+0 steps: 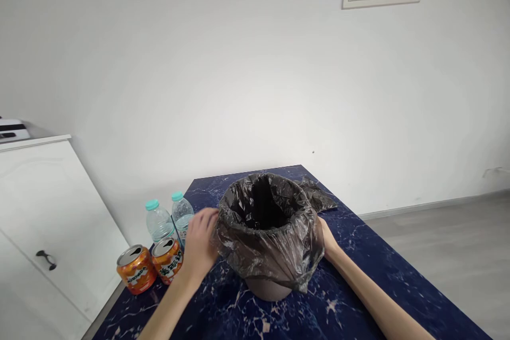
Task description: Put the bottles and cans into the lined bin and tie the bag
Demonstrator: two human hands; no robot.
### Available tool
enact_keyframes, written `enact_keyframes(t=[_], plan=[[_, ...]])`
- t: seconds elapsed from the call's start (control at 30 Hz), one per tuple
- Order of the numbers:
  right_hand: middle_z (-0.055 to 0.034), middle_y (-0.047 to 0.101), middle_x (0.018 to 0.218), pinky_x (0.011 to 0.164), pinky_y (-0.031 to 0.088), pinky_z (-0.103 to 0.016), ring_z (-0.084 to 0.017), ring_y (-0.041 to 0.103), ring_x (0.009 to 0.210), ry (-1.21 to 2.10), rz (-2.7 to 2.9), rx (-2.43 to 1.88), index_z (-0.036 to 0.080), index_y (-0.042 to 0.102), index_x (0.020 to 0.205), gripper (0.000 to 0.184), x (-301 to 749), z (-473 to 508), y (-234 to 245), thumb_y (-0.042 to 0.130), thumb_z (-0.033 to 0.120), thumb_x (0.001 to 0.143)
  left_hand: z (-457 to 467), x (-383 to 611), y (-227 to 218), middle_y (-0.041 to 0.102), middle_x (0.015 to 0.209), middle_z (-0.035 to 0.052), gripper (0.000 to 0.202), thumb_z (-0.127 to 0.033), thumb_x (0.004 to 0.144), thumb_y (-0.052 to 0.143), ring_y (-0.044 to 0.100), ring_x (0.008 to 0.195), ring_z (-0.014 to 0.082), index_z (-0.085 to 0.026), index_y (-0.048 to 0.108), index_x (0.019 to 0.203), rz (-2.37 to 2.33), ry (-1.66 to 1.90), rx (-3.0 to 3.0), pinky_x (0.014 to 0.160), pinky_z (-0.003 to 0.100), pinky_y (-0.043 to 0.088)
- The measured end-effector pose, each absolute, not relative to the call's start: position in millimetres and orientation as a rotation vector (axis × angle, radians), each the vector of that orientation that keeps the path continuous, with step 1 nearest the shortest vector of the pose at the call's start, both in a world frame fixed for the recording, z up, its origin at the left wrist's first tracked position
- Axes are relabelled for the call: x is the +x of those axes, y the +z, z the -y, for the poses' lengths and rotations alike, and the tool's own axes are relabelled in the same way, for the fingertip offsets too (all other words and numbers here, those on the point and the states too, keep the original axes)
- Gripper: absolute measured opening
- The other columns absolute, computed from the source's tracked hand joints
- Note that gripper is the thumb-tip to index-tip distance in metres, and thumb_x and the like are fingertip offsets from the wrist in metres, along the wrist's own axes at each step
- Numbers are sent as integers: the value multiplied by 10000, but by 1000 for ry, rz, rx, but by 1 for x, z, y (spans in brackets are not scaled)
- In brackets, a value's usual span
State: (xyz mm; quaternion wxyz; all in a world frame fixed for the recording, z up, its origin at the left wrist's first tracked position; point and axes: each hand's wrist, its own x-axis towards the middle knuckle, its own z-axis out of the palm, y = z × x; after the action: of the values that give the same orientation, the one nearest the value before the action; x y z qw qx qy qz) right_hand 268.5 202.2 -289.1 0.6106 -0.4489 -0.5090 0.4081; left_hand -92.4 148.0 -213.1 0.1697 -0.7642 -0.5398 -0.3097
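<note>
A thin black garbage bag [271, 255] lines a brownish trash can [269, 291]. Its edge is folded over the rim and hangs loosely down the outside, and the mouth stands wide. My left hand [203, 236] is at the left side of the can, its bent fingers closed on the bag's overhang. On the opposite side, my right hand [327, 236] is against the bag, with its fingers hidden behind the plastic. Just left of my left hand are two orange soda cans, a nearer one [137, 271] and one beside it [167, 261].
Two clear bottles with teal caps, one left [158, 223] and one right [182, 212], stand behind the cans. More black plastic [316, 196] lies behind the trash can. The dark blue marbled table [382, 265] meets a white wall; a white cabinet [51, 223] is at left.
</note>
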Motion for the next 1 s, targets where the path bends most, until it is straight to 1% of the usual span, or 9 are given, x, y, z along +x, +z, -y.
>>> enact_keyframes(t=[0.07,0.13,0.2,0.27,0.33,0.4,0.57,0.8,1.0], plan=[[-79,751,724,698,570,-389,-268,650,702,945,1175,-1045,200,757,755,630,268,-202,-295,660,823,741,-160,-98,-173,604,1485,150,405,-281,1001,501,472,1471,408,-241,604,1391,1550,-869,-2056,1237,633,364],[-59,707,639,662,558,-381,-251,619,636,952,1186,-1048,201,743,741,609,267,-201,-297,662,804,745,-173,-106,-136,556,1502,203,396,-292,1024,467,438,1486,417,-178,584,1384,1568,-854,-1955,1247,637,333],[-36,654,560,623,545,-378,-232,577,559,973,1213,-1045,198,741,751,589,266,-200,-298,661,781,761,-187,-115,-110,542,1488,254,420,-299,1026,433,456,1466,428,-116,572,1378,1596,-810,-1907,1217,617,375],[-24,631,532,594,535,-372,-225,560,523,999,1243,-1038,195,748,782,568,265,-198,-297,651,755,785,-196,-124,-98,604,1404,273,430,-288,1013,415,560,1362,436,-84,593,1347,1640,-718,-1922,1137,599,457],[-23,630,532,584,533,-369,-233,573,525,1021,1264,-1031,197,752,814,550,264,-197,-297,636,734,804,-200,-131,-98,670,1312,270,419,-252,975,431,638,1262,437,-83,626,1305,1686,-619,-1950,1072,595,500],[-19,623,523,582,536,-368,-239,584,527,1037,1279,-1028,199,749,827,535,264,-197,-298,619,718,817,-199,-134,-105,706,1285,255,405,-220,928,472,661,1244,430,-105,653,1271,1718,-547,-1976,1072,590,499],[-40,706,641,585,538,-349,-228,620,543,1033,1312,-1025,209,693,796,476,261,-198,-300,570,666,844,-191,-129,-111,682,1423,224,418,-233,925,465,649,1313,404,-153,665,1284,1741,-522,-2031,1083,545,509],[-44,709,641,645,528,-341,-267,675,658,941,1396,-1037,247,602,704,337,256,-195,-303,548,538,865,-193,-122,-110,823,1107,105,327,-294,933,419,801,1009,283,-208,651,1147,1807,-674,-2153,867,384,614],[-46,717,660,651,511,-323,-267,687,692,901,1457,-1067,254,605,730,306,255,-195,-305,499,495,886,-187,-104,-116,812,1032,86,278,-341,969,416,796,810,257,-229,648,1072,1720,-840,-2271,751,359,599]])
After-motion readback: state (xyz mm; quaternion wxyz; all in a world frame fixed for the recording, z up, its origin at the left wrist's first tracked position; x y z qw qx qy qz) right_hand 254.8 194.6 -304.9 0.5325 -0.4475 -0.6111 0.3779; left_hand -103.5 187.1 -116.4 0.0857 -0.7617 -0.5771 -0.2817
